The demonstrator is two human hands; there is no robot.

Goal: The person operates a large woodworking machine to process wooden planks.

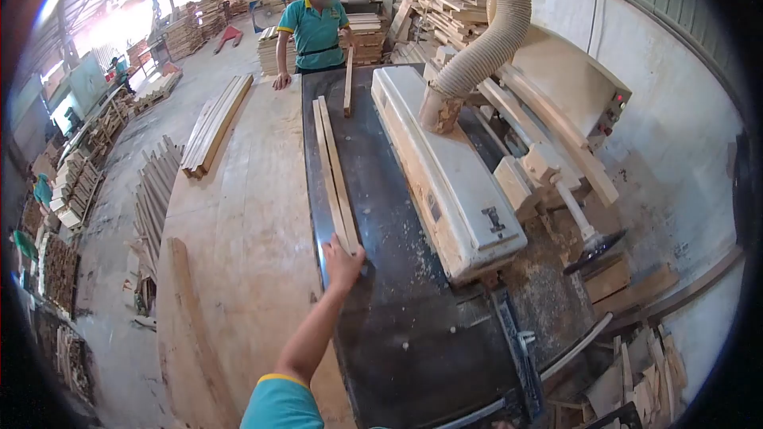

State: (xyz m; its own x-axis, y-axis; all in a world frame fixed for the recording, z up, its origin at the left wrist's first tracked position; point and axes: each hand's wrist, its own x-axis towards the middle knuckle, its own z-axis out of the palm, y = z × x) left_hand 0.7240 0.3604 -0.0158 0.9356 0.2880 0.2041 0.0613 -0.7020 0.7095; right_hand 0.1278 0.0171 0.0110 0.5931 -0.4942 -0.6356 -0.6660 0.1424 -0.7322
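Observation:
My left hand (pixel 343 260) reaches forward and grips the near end of two long thin wooden strips (pixel 331 160). The strips lie lengthwise on the dark machine table (pixel 397 326), right beside the wooden bench. My right hand is out of view. At the far end a co-worker in a teal shirt (pixel 315 28) holds another strip (pixel 348 83) upright-tilted on the dark table, with the other hand resting on the bench.
A long white machine guard (pixel 445 175) with a ribbed dust hose (pixel 493 32) runs along the right of the strips. A pile of strips (pixel 213 123) lies on the wooden bench (pixel 238 254). Offcuts and sawdust lie at the lower right. Timber stacks fill the floor on the left.

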